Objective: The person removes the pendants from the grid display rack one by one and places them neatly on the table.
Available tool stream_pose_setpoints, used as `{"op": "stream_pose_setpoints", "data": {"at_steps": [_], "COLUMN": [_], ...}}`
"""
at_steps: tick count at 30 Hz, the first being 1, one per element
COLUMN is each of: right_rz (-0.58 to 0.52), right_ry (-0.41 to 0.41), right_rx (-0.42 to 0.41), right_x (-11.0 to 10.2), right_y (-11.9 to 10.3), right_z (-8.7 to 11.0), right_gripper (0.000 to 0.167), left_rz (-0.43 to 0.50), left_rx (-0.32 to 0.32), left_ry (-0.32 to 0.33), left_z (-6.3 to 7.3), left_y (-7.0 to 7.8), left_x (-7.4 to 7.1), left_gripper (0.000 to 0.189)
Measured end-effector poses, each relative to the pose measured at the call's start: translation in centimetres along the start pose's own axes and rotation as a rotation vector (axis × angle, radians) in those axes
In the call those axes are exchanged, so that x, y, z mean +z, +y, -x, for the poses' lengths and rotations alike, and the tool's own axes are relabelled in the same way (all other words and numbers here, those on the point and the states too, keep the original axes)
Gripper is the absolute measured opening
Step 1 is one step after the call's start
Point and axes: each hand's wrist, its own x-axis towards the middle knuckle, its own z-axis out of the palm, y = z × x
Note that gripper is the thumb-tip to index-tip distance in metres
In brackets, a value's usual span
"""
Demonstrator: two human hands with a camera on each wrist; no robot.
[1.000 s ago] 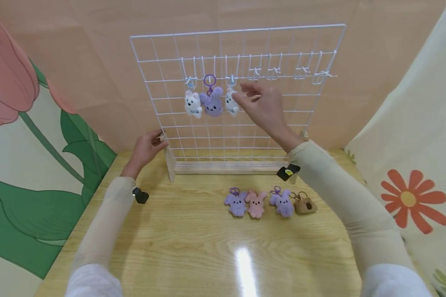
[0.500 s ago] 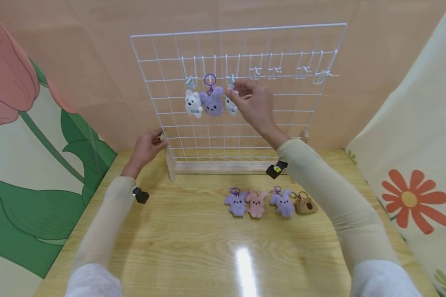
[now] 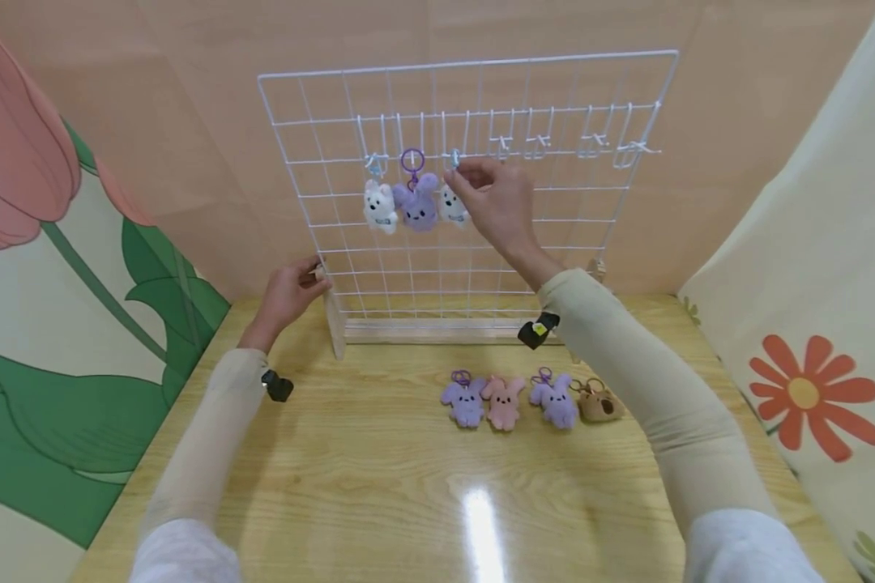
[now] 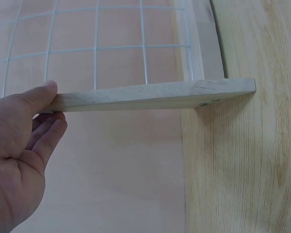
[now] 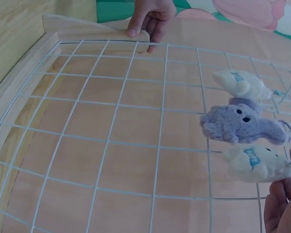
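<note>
My left hand point(image 3: 286, 293) pinches the end of the wooden side foot point(image 4: 150, 95) of a white wire grid rack point(image 3: 408, 247), thumb on one face and fingers on the other. At the rack, my right hand point(image 3: 501, 204) pinches the top of a white plush keychain point(image 5: 257, 162), just under its blue clasp point(image 3: 455, 159). That keychain hangs on a hook, its right side partly hidden by the hand in the head view. Left of it hang a purple bunny keychain point(image 3: 417, 204) and another white plush keychain point(image 3: 380, 206).
Several bare white hooks point(image 3: 537, 146) line the grid to the right. On the wooden table point(image 3: 350, 453) lie two purple bunny keychains point(image 3: 467, 403), a pink one point(image 3: 504, 405) and a brown plush keychain point(image 3: 599, 405). A peach backdrop point(image 3: 189, 146) stands behind the rack.
My right hand has moved left to the third hanging keychain, and its thumb and fingers have come together at the top of it. The left hand has stayed on the wooden foot.
</note>
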Motion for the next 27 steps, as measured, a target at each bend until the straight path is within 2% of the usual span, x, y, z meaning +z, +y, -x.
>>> {"op": "stream_pose_setpoints", "data": {"at_steps": [12, 22, 27], "right_rz": [-0.008, -0.062, -0.083], "right_ry": [0.023, 0.065, 0.088], "right_rx": [-0.050, -0.100, -0.161], "right_x": [-0.2, -0.7, -1.1], "right_y": [0.0, -0.1, -0.4], "right_z": [0.3, 1.1, 1.9], "right_gripper": [0.023, 0.021, 0.019], "left_rz": [0.011, 0.011, 0.013], "left_rx": [0.008, 0.002, 0.001], "left_ry": [0.002, 0.001, 0.003], "left_z": [0.1, 0.0, 0.1], "left_y": [-0.1, -0.1, -0.1], "left_x": [0.1, 0.2, 0.1], "left_gripper": [0.057, 0.056, 0.057]}}
